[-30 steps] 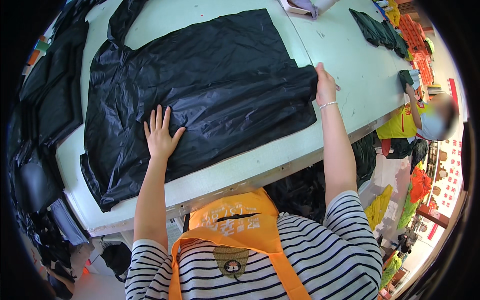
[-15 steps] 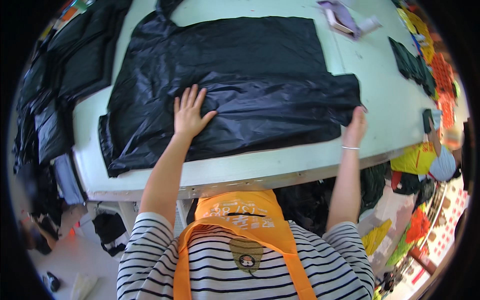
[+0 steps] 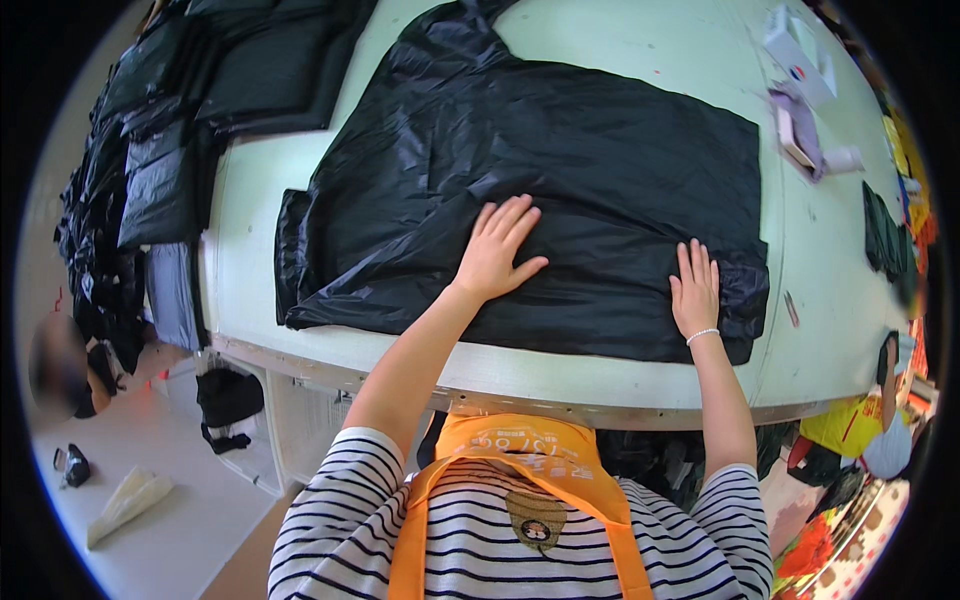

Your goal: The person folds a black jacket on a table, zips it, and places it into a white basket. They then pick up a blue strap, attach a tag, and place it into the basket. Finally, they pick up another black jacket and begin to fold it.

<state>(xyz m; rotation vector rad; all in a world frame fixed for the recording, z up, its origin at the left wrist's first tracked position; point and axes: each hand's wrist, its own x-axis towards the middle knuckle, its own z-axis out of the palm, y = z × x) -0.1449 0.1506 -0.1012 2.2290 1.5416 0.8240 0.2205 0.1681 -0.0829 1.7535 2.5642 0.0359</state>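
Observation:
A black, shiny, thin-fabric garment (image 3: 590, 130) lies spread and partly folded over on a pale green table (image 3: 245, 280). Flat on its middle rests my left hand (image 3: 498, 250), fingers stretched and thumb out to the side; soft wrinkles run away from it. My right hand (image 3: 695, 290), with a bracelet at the wrist, presses down near the garment's lower right corner, its fingers straight. Neither hand grips the cloth. A narrow piece of the garment stretches up past the top edge of the picture, so its end is out of sight.
Stacks of folded black garments (image 3: 265, 75) lie along the table's left side. At the far right are a white box (image 3: 800, 60) and a lilac cloth (image 3: 808, 135). A small tool (image 3: 791, 308) lies near the right edge. Another person's arm (image 3: 888, 380) shows beyond it.
My right hand has let go of the garment's right edge and now lies flat on it. That edge lies straighter. My left hand stays flat; the whole view has turned.

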